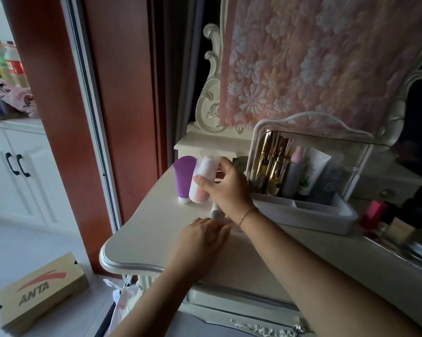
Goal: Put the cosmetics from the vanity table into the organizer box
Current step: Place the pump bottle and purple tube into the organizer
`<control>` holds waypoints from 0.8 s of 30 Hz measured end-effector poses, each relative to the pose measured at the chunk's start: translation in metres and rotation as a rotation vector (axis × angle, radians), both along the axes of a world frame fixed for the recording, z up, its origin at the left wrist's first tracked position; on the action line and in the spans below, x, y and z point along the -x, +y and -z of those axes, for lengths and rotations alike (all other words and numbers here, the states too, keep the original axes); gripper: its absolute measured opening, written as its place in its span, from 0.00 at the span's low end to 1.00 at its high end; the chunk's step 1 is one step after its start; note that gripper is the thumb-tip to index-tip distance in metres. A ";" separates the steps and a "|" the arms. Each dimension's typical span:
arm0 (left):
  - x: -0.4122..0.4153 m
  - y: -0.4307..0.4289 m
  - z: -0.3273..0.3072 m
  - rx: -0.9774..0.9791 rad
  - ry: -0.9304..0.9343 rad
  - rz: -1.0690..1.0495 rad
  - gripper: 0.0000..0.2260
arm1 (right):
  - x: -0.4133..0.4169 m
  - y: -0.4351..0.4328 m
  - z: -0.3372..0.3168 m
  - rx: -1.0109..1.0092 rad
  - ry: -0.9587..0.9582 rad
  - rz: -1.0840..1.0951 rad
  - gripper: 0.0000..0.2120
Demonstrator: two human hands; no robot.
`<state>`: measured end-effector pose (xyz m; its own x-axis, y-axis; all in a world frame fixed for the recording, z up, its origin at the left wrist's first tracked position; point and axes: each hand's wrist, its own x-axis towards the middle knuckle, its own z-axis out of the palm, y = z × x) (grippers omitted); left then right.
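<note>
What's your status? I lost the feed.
Right hand gripping pink-and-white bottle, beside purple tube. Left hand flat on vanity table, empty. Organizer box open, partly filled. Path clear.

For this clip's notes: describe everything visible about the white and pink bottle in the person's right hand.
The white and pink bottle is a rounded cylinder, apparently plastic: a clear top with something white inside, a white middle, a pink lower part. It is tilted, its top leaning toward the organizer box. The right hand grips its side with thumb and fingers. It overlaps the purple tube on the vanity table; whether its base rests there is unclear.
</note>
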<state>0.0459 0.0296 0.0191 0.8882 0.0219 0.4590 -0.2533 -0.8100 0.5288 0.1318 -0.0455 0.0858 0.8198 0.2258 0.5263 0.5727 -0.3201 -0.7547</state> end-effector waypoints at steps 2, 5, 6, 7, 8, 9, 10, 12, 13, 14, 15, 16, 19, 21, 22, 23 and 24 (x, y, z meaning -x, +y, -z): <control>0.003 0.006 0.001 -0.005 0.016 -0.018 0.13 | 0.006 -0.012 -0.006 -0.040 -0.037 -0.054 0.21; 0.006 0.009 0.007 -0.011 0.023 -0.038 0.13 | 0.003 -0.047 -0.011 -0.074 -0.074 -0.047 0.20; 0.006 0.009 0.008 -0.009 0.021 -0.041 0.13 | 0.000 -0.061 -0.011 -0.063 -0.086 0.012 0.21; 0.006 0.008 0.010 -0.003 0.020 -0.041 0.14 | -0.004 -0.073 -0.011 -0.048 -0.089 0.084 0.21; 0.005 0.007 0.012 0.003 0.019 -0.041 0.14 | -0.010 -0.083 -0.010 -0.037 -0.078 0.152 0.22; 0.005 0.007 0.014 0.007 0.023 -0.041 0.14 | -0.014 -0.091 -0.007 -0.029 -0.056 0.203 0.23; 0.005 0.007 0.016 0.010 0.028 -0.041 0.14 | -0.018 -0.096 -0.003 -0.017 -0.029 0.235 0.23; 0.006 0.009 0.020 0.021 0.027 -0.041 0.14 | -0.023 -0.099 0.005 0.018 0.006 0.251 0.23; 0.006 0.009 0.021 0.025 0.022 -0.043 0.14 | -0.025 -0.098 0.010 0.033 0.015 0.252 0.23; 0.007 0.009 0.022 0.027 0.016 -0.044 0.14 | -0.026 -0.097 0.013 0.039 0.023 0.257 0.23; 0.006 0.008 0.023 0.030 0.014 -0.043 0.14 | -0.028 -0.096 0.017 0.040 0.030 0.263 0.23; 0.006 0.007 0.023 0.033 0.015 -0.039 0.14 | -0.031 -0.095 0.020 0.042 0.038 0.270 0.23; 0.004 0.002 0.025 0.044 0.015 -0.026 0.14 | -0.039 -0.093 0.026 0.068 0.085 0.288 0.22; 0.002 -0.002 0.024 0.055 0.022 -0.016 0.13 | -0.045 -0.095 0.031 0.089 0.122 0.310 0.21; 0.001 -0.004 0.023 0.056 0.024 -0.015 0.14 | -0.048 -0.096 0.033 0.102 0.144 0.316 0.21; 0.001 -0.004 0.023 0.053 0.024 -0.015 0.14 | -0.050 -0.098 0.035 0.111 0.169 0.313 0.22; 0.001 -0.004 0.022 0.049 0.022 -0.016 0.14 | -0.052 -0.098 0.037 0.113 0.191 0.303 0.22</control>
